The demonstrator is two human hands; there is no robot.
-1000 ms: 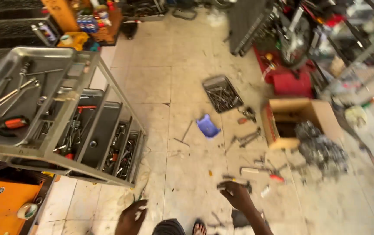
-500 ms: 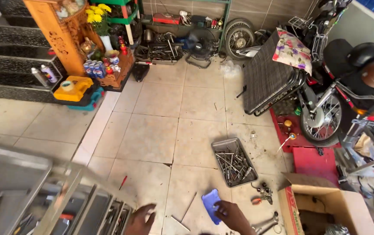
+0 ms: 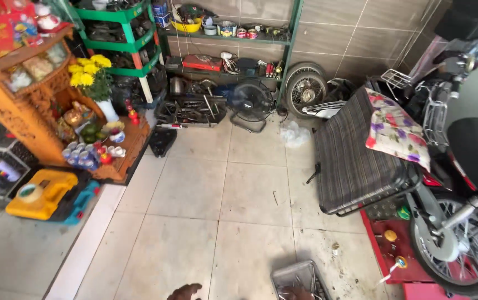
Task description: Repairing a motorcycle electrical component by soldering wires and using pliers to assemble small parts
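Observation:
Only the tip of my left hand (image 3: 185, 291) shows at the bottom edge, over bare floor tile, and nothing can be seen in it. A sliver of my right hand (image 3: 295, 293) shows at the bottom edge too. It lies over the near end of a grey metal tray (image 3: 300, 273) that sits on the floor. Most of both hands is cut off by the frame. Whether the fingers are closed or hold anything is hidden.
A striped folding cot (image 3: 355, 161) with a floral pillow (image 3: 396, 130) stands right of centre. A motorbike (image 3: 461, 222) stands on a red mat (image 3: 389, 250) at the right. A black fan (image 3: 250, 103), a wheel (image 3: 304, 89) and green shelves (image 3: 228, 39) line the back wall. A wooden cabinet (image 3: 33, 105) and a yellow case (image 3: 44, 194) are at the left.
The view has swung up from the floor to the back wall. The tool cart, cardboard box and blue item have left the frame. Both hands have slid to the bottom edge.

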